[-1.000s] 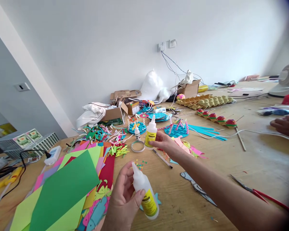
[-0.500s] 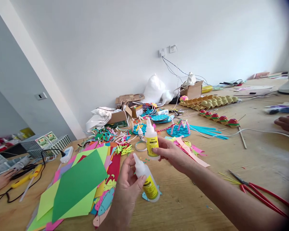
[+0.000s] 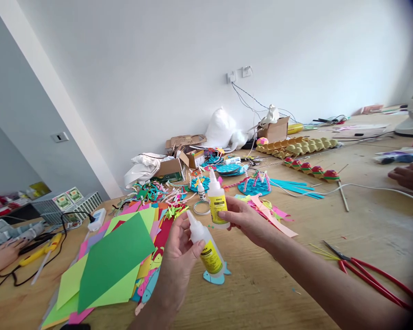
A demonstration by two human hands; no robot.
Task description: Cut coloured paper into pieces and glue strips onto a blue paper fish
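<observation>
The near bottle (image 3: 210, 256) tilts over the fish (image 3: 213, 279), gripped at its upper body between the thumb and curled fingers of the left hand (image 3: 179, 256), while the far bottle (image 3: 217, 206) is upright beyond the fish, held low by the right hand's (image 3: 244, 217) fingers; I cannot tell whether either base touches anything. Both look like light, soft-walled plastic, probably smooth enough to slip and easily squeezed, so a gentle hold round the middle of the body, clear of the tapered nozzle, should suit. Scissors (image 3: 361, 268) lie right of the fish.
</observation>
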